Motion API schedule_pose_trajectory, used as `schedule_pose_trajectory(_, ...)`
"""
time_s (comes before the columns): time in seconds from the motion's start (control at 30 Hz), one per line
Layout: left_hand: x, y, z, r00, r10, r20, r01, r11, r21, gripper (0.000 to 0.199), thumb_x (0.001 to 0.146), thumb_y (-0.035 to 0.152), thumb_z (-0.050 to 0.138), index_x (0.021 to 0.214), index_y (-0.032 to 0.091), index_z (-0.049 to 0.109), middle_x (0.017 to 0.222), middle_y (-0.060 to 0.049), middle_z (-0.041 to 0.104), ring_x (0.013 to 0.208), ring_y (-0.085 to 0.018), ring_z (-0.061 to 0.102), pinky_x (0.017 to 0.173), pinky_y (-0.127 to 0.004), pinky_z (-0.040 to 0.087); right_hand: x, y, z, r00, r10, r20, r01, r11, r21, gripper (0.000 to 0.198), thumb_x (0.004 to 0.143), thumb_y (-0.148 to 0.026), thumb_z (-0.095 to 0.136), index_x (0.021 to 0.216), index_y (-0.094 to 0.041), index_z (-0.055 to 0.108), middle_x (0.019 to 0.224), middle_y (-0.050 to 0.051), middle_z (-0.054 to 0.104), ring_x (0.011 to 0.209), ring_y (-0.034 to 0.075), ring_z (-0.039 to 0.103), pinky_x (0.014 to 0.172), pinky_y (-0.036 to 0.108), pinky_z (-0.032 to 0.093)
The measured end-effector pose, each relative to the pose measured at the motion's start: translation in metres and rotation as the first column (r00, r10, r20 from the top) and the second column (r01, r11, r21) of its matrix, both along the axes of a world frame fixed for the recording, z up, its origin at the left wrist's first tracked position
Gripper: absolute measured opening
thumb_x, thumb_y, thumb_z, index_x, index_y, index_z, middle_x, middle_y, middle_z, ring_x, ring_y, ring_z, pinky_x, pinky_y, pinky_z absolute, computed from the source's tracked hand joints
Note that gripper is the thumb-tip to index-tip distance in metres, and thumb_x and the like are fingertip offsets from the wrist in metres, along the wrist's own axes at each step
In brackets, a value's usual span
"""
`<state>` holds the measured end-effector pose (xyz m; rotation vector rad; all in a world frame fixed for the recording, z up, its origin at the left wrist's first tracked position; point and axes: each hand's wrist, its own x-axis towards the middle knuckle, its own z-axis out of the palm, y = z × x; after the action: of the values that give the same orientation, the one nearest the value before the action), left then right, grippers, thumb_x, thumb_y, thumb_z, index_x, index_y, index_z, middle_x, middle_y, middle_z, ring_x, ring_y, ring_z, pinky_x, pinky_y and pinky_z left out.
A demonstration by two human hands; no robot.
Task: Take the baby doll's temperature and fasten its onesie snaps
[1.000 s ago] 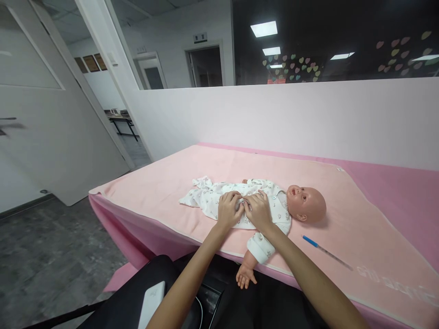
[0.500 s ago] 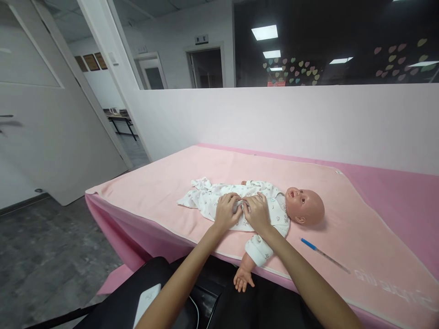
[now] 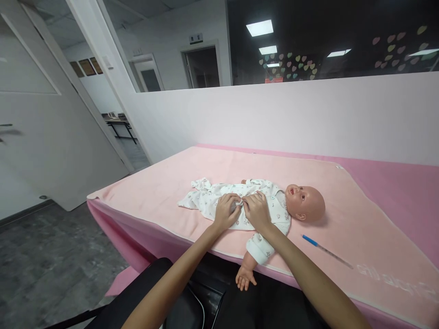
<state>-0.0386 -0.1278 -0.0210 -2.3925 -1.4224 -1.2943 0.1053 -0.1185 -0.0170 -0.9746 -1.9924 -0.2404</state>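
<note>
A baby doll point(image 3: 305, 203) lies on its back with its head to the right, dressed in a white printed romper point(image 3: 212, 196). Both my hands meet over the front of the romper at the doll's belly. My left hand point(image 3: 226, 211) pinches the romper's fabric edge. Close beside it, my right hand point(image 3: 256, 209) grips the same front opening with bent fingertips. What lies right between the fingertips is too small to make out. One doll arm with a white cuff point(image 3: 259, 249) hangs over the near table edge, its hand point(image 3: 245, 278) below.
A pink towel point(image 3: 154, 183) covers the table. A blue-capped pen-like stick point(image 3: 325, 250) lies right of the doll. Behind the table stands a white half wall point(image 3: 274, 119) with glass above. At the left is a door point(image 3: 51, 128).
The view has tilted slightly. Both hands stay at the romper's front, with only small finger movements. The doll has not visibly moved on the towel.
</note>
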Motion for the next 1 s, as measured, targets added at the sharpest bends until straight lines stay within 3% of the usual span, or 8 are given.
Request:
schedule_pose_trajectory(0.43,-0.003,0.001,-0.001,0.943,-0.101,0.318,0.124,0.991,-0.053,0.011,0.077,0.027,0.056,0.068,0.020,0.057,0.079,-0.003,0.061,0.080,-0.017,0.056,0.077,-0.035,0.045,0.000,-0.002,0.001,0.998,0.015,-0.055,-0.015,1.000,0.006,0.012,0.086,-0.017,0.045,0.086,-0.020,0.057,0.079,0.001,0.064,0.081,0.015,0.056,0.094,0.036,0.032)
schedule_pose_trajectory(0.53,-0.002,-0.002,0.002,0.950,-0.091,0.299,0.107,0.993,-0.040,0.010,0.080,0.028,0.052,0.075,0.020,0.057,0.079,-0.003,0.061,0.080,-0.017,0.056,0.077,-0.034,0.044,0.000,-0.002,0.001,0.997,0.009,-0.076,-0.008,1.000,0.006,0.013,0.086,-0.016,0.044,0.085,-0.020,0.057,0.078,0.001,0.064,0.080,0.015,0.056,0.093,0.036,0.032)
schedule_pose_trajectory(0.73,0.005,-0.011,0.002,0.984,0.097,0.153,-0.122,0.978,0.167,0.010,0.080,0.027,0.053,0.083,0.022,0.061,0.097,-0.006,0.059,0.095,-0.021,0.053,0.085,-0.039,0.039,0.000,-0.003,0.003,0.995,-0.005,-0.103,0.007,1.000,0.019,0.015,0.085,-0.016,0.042,0.081,-0.020,0.056,0.074,0.001,0.062,0.077,0.015,0.055,0.091,0.036,0.034)
schedule_pose_trajectory(0.83,0.007,-0.010,-0.001,0.991,0.124,0.047,-0.131,0.971,0.200,0.011,0.081,0.024,0.053,0.084,0.024,0.063,0.099,-0.004,0.059,0.096,-0.020,0.053,0.087,-0.039,0.037,0.001,-0.004,0.004,0.995,-0.012,-0.095,0.014,1.000,0.013,0.016,0.084,-0.015,0.042,0.080,-0.020,0.056,0.073,0.001,0.061,0.076,0.015,0.055,0.091,0.036,0.034)
schedule_pose_trajectory(1.0,0.006,-0.005,-0.004,0.989,0.143,0.046,-0.149,0.972,0.182,0.009,0.080,0.026,0.054,0.083,0.024,0.062,0.097,-0.003,0.060,0.094,-0.019,0.053,0.087,-0.037,0.036,0.000,-0.005,0.004,0.994,-0.012,-0.108,0.013,1.000,0.010,0.015,0.084,-0.014,0.044,0.077,-0.020,0.055,0.071,0.001,0.060,0.076,0.016,0.053,0.091,0.036,0.034)
